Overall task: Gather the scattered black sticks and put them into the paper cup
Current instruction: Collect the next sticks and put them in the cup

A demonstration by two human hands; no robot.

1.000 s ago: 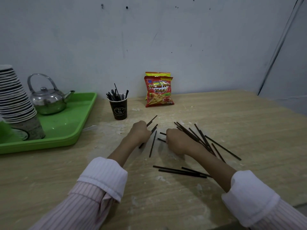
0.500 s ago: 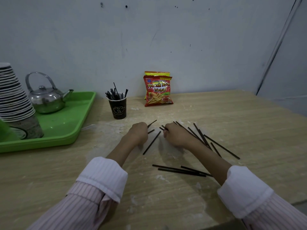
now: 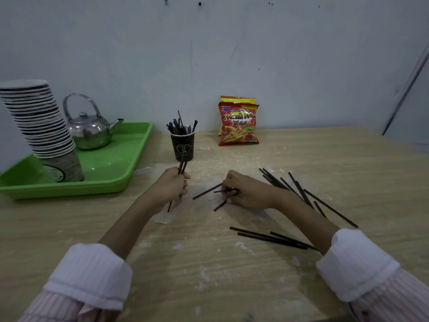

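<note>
A dark paper cup [image 3: 182, 146] stands at the back of the wooden table with several black sticks upright in it. My left hand [image 3: 171, 185] is just in front of the cup, closed around a few black sticks [image 3: 181, 167] held nearly upright. My right hand [image 3: 243, 190] rests on the table to the right, fingers curled over black sticks [image 3: 207, 191] lying there. More loose sticks fan out behind my right wrist [image 3: 299, 187]. Three more sticks [image 3: 267, 237] lie nearer to me.
A green tray [image 3: 120, 163] at the left holds a steel kettle [image 3: 89, 131] and a tall stack of paper cups [image 3: 41, 126]. A red snack bag [image 3: 239, 124] leans on the wall behind. The table's right edge runs diagonally at the far right.
My left hand has lifted its sticks off the table and turned them upright in front of the cup. My right hand has pulled a few sticks under its fingers.
</note>
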